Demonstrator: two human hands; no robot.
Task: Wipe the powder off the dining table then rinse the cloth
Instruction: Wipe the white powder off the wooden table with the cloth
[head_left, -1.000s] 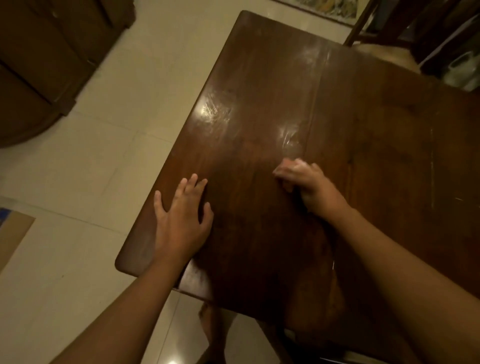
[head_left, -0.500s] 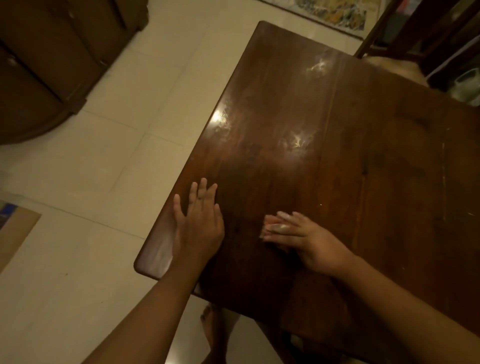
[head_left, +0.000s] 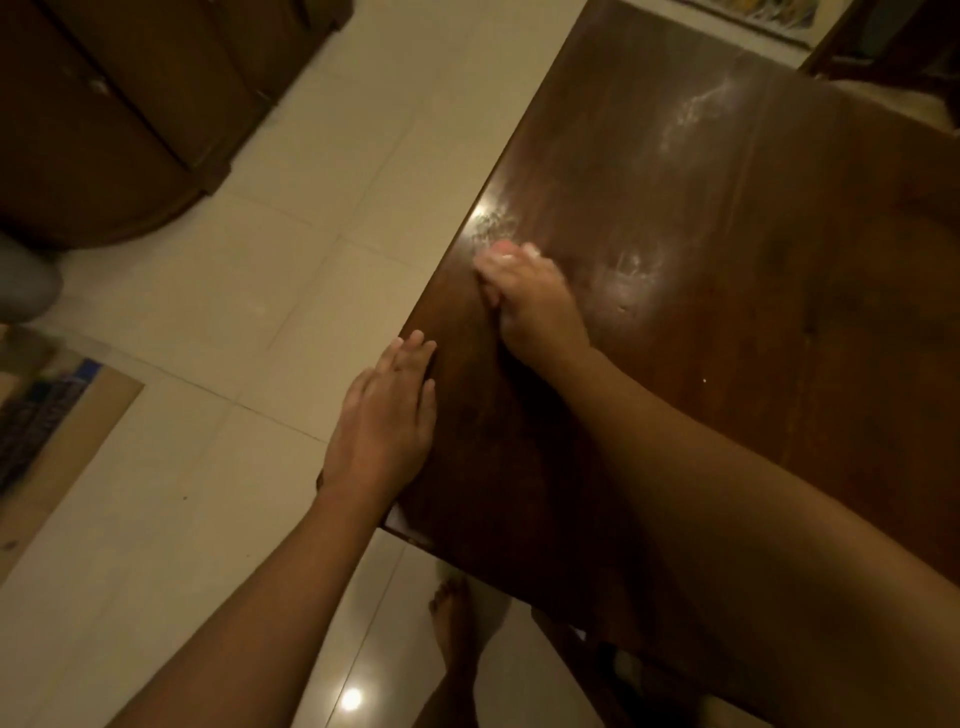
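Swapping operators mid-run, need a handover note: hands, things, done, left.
Left hand: open, flat on the table edge near the corner.
Right hand: grip curled on a pale cloth, mostly hidden, pressed to the table by that edge.
Powder: smears by the right hand's fingertips, just right of it, and farther up the table.
Done: near end looks wiped.
Left: those smears, then rinse the cloth; no sink in view.

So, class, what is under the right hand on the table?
Only a pale scrap of cloth shows past the right hand's fingertips, lying on the dark table. The hand covers the rest of the cloth, so its full shape cannot be seen.
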